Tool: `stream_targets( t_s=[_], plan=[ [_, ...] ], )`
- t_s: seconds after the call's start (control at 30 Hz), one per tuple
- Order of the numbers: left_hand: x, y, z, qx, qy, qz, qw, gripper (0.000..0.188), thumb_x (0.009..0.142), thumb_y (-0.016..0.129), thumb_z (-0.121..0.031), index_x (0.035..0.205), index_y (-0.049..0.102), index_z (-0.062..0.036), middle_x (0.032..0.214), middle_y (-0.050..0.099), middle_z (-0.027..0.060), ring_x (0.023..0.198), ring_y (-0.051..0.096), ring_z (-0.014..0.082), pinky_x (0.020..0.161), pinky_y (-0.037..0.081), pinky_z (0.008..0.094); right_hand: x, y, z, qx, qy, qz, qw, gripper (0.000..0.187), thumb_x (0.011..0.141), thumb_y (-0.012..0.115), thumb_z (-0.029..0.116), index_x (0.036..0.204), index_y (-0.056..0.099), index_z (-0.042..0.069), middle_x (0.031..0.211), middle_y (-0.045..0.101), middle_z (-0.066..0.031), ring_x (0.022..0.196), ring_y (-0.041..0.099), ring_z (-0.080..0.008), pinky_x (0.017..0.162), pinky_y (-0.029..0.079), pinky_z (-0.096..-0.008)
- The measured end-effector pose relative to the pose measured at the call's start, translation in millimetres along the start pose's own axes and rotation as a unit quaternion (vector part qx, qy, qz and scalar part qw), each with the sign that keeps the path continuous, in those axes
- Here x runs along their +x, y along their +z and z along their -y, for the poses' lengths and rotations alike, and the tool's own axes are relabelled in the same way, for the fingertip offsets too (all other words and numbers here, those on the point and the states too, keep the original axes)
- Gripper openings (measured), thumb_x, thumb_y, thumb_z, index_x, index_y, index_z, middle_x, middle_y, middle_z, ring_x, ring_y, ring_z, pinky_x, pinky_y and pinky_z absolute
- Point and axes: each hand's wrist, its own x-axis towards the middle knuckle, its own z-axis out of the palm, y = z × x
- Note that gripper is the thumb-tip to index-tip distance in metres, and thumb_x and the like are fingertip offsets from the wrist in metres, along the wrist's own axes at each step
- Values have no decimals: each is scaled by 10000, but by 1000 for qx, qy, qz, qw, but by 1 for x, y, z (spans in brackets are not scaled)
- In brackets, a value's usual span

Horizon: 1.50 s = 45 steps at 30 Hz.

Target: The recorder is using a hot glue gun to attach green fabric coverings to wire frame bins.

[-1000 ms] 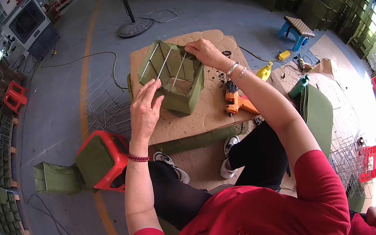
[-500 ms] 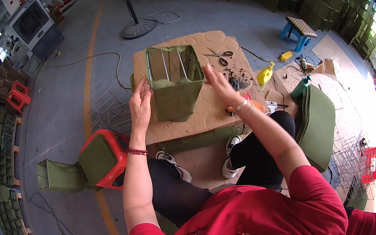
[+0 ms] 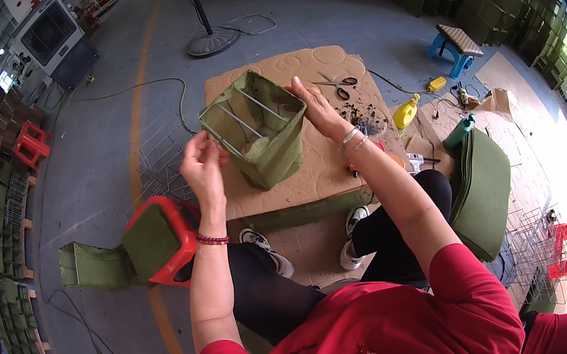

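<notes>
A green fabric-covered box [image 3: 271, 151] with a wire frame stands on the cardboard-topped work surface, turned so that one corner points toward me. Its top is uncovered, and metal rods cross the opening. My right hand [image 3: 319, 108] lies along the box's right corner, fingers stretched out and thumb up by the rim. Just off the left corner is my left hand [image 3: 204, 168], its fingers loosely bent toward the rim and nothing visible in them. Scissors [image 3: 338, 84] with dark handles lie beyond my right hand, near a scatter of dark scraps [image 3: 365, 119].
A yellow bottle [image 3: 406, 113], a green bottle [image 3: 460, 131] and a stack of green sheets [image 3: 483, 192] are on my right. Left of my leg stands a red stool [image 3: 175, 243] topped with green pieces. Wire frames [image 3: 169, 165] lie on the floor; a fan stand [image 3: 212, 41] rises behind.
The box has been turned so a corner faces me, and its opening now shows more. My left hand has dropped lower and bent its fingers; my right hand has shifted slightly up its side.
</notes>
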Motion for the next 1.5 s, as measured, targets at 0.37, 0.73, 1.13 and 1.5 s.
stream_targets(
  t_s=[0.37, 0.73, 1.13, 1.5],
  plan=[
    [49, 8, -7, 12, 27, 86, 996, 653, 1025, 491, -503, 1439, 468, 2, 1482, 467, 172, 1417, 378, 251, 1181, 257, 389, -51, 52, 6, 18, -21, -147, 989, 532, 1038, 472, 414, 1275, 584, -49, 1116, 648, -131, 1085, 557, -172, 1013, 392, -281],
    [-6, 33, -10, 17, -13, 22, 1000, 546, 1012, 606, -356, 1398, 515, 20, 1233, 605, 77, 1088, 530, 123, 998, 382, 246, 23, 0, 3, 111, -27, -59, 992, 616, 1072, 359, 452, 1438, 461, -33, 1431, 527, -172, 1331, 473, -242, 1137, 315, -321],
    [14, 17, -29, -111, -37, 69, 991, 682, 1014, 521, -517, 1430, 478, 21, 1438, 511, 174, 1372, 439, 232, 1137, 332, 343, -48, 36, 30, 71, -62, -36, 995, 564, 1010, 480, 146, 1524, 314, -15, 1448, 489, -111, 1339, 430, -181, 1124, 314, -296],
    [13, 13, -25, 49, 10, 117, 992, 644, 1040, 517, -421, 1497, 380, 13, 1427, 511, 148, 1312, 474, 202, 1116, 342, 323, -78, 45, 35, -19, -32, -34, 999, 586, 1080, 390, 405, 1472, 414, -30, 1372, 576, -150, 1293, 508, -201, 1092, 375, -323]
  ],
)
